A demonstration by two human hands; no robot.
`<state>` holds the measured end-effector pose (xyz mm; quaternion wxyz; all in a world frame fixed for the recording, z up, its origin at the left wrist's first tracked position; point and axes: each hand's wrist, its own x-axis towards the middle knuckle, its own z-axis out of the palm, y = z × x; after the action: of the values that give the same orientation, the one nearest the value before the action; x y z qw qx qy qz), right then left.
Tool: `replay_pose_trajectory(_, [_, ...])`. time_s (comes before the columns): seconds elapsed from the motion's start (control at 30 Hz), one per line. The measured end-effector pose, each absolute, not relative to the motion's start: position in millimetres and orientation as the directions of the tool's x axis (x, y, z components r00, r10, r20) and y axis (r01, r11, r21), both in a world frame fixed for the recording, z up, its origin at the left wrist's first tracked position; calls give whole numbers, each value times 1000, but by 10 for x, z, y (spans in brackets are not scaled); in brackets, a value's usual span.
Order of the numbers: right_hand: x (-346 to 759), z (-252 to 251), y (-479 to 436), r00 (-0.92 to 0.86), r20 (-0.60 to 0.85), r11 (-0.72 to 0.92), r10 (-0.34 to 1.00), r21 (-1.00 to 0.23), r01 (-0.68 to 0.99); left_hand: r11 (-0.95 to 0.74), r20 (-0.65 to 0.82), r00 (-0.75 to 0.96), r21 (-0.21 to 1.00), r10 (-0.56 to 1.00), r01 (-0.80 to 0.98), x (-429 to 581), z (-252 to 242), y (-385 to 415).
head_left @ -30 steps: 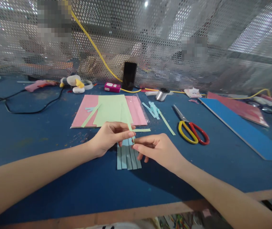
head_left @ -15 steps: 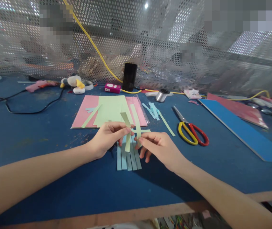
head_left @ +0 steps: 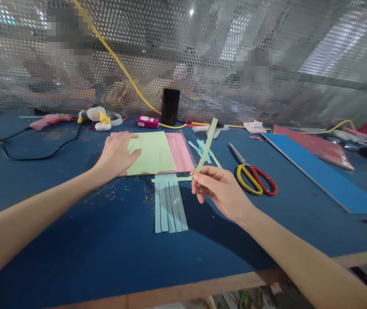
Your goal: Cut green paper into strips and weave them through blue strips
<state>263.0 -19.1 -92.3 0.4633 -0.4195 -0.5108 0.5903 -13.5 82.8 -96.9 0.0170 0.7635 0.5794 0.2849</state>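
The right hand pinches a green strip upright between its fingers, right of centre, while the left hand rests flat, fingers spread, on a green sheet. A second green strip lies across the tops of the blue strips on the surface; their lower lengths are uncrossed, and loose strips lie at upper centre

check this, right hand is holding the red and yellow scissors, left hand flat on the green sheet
No: the right hand holds a pale green paper strip, not the scissors, in the head view. The left hand is flat on the green sheet.
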Motion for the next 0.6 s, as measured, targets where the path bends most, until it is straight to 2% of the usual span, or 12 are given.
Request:
replay_pose_trajectory(0.03, [2623,-925,-193,-242,-28,-64,970,-988,-142,-387,470,198,350,860,853,-77,-936,750])
replay_pose_trajectory(0.07, [2615,-927,-195,-265,-37,-82,963,-983,-162,-437,452,240,402,859,805,-3,-891,646])
replay_pose_trajectory(0.13, [2597,-930,-203,-303,-49,-112,952,-975,-194,-442,232,381,568,895,694,163,-787,391])
replay_pose_trajectory(0.2, [2581,-929,-214,-335,-46,-123,941,-970,-210,-370,3,525,713,851,595,311,-708,142])
replay_pose_trajectory(0.3, [2572,-929,-225,-443,-41,-127,896,-978,-167,-189,-175,656,875,735,445,433,-681,-80])
replay_pose_trajectory(0.4, [2584,-939,-229,-527,-46,-121,848,-987,-108,-63,-224,703,932,675,358,457,-719,-104])
replay_pose_trajectory(0.6, [2583,-914,-237,-504,-72,-95,861,-995,-19,52,-265,667,945,696,322,453,-790,-55])
